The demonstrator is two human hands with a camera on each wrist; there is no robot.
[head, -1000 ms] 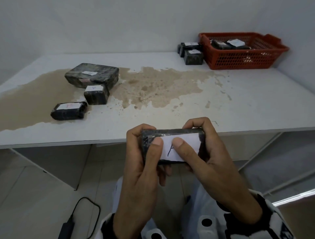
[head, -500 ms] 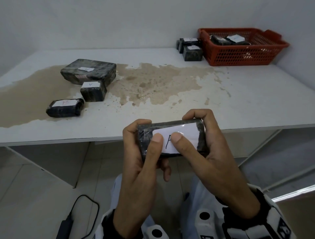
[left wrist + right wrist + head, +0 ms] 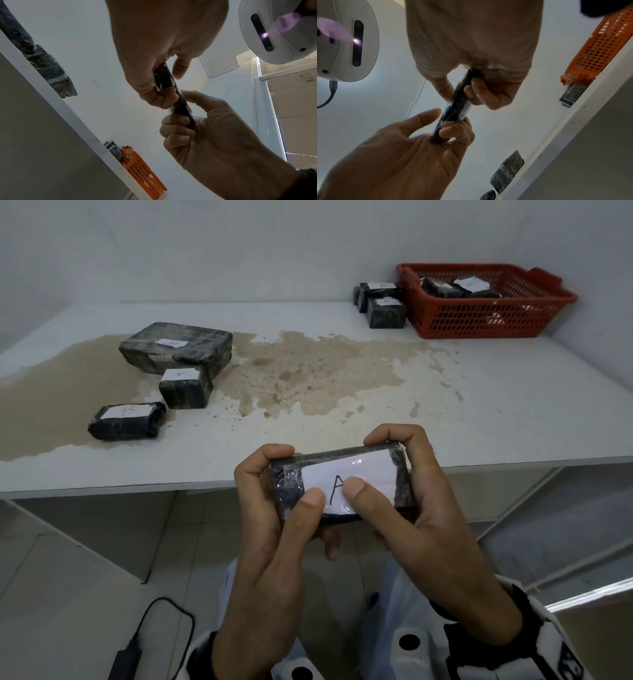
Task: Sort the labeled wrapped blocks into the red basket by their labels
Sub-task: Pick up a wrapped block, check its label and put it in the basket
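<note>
The left hand point(image 3: 270, 529) and right hand point(image 3: 424, 518) jointly grip the wrapped block point(image 3: 339, 484), label "A" facing up, in front of the table point(image 3: 513, 412) edge. Fingers curl around each short end; both thumbs press the label. The red basket point(image 3: 479, 313) stands at the far right.

Head view: looked forward and down from above, over the white table point(image 3: 479, 405) to the red basket point(image 3: 486, 316) at the far right corner.
Left wrist view: sat low and close, looking up past the table edge point(image 3: 68, 115).
Right wrist view: likewise low and close, facing upward.
Shared: both wrist views caught the basket, the wrapped block point(image 3: 181, 105) and the white headset point(image 3: 346, 40).
</note>
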